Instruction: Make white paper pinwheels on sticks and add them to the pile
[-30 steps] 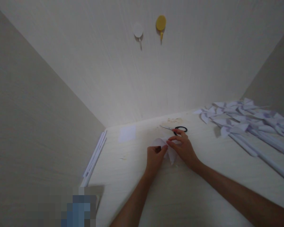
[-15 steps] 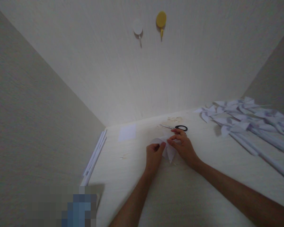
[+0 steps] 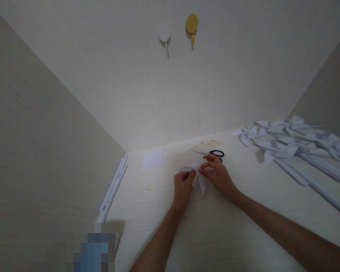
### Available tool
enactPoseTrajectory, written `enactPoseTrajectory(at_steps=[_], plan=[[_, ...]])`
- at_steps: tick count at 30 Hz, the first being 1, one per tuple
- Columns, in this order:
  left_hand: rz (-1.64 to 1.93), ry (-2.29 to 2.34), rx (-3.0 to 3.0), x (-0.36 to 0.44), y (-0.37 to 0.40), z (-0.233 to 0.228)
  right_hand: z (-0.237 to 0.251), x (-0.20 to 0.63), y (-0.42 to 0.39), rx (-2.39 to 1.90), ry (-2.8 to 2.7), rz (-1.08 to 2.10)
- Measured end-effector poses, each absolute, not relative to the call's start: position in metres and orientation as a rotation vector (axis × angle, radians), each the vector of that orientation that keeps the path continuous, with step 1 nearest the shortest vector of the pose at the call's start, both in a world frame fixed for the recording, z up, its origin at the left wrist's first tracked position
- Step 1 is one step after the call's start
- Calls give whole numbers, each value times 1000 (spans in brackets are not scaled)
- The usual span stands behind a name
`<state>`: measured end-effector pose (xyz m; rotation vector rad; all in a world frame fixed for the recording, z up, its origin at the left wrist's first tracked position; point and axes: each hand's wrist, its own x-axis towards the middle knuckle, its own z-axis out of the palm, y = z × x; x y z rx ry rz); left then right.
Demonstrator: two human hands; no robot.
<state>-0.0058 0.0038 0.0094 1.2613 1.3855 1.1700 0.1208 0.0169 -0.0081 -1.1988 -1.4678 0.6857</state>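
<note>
A white paper pinwheel head (image 3: 203,183) with folded, pointed blades is between my hands, low over the pale tabletop. My left hand (image 3: 183,185) pinches its left side between thumb and fingers. On the other side, my right hand (image 3: 217,175) has thumb and forefinger closed at the paper near the centre, its other fingers curved above. Whether a small part sits in that pinch is too fine to see. Scissors (image 3: 216,153) with black handles lie just beyond my right hand, their blades pointing left.
Several paper pinwheels (image 3: 283,151) on rolled sticks lie at the right. A flat white paper sheet (image 3: 152,158) lies left of centre, with paper rolls (image 3: 113,185) along the left wall. Small scraps (image 3: 209,143) lie behind the scissors. Two hooks, one yellow (image 3: 192,23), are on the back wall.
Both hands have shifted very slightly left with the paper, keeping their pinches. The scissors and the other paper pieces stay where they were.
</note>
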Motion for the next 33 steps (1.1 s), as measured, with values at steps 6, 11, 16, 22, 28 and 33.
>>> enactPoseTrajectory(at_steps=[6, 11, 16, 22, 28, 33], plan=[[1193, 1355, 1249, -5, 4, 11, -10, 120, 15, -1214, -1529, 652], [1223, 1352, 1184, -4, 4, 12, -10, 120, 15, -1206, -1527, 647], [1198, 1362, 1196, -3, 4, 12, -9, 119, 15, -1217, -1489, 685], [1155, 1393, 1272, -3, 3, 12, -8, 119, 15, -1215, -1480, 662], [1114, 1435, 1356, -5, 3, 11, -9, 118, 14, -1216, -1491, 646], [1129, 1457, 1357, -5, 2, 9, -8, 119, 14, -1216, -1478, 695]])
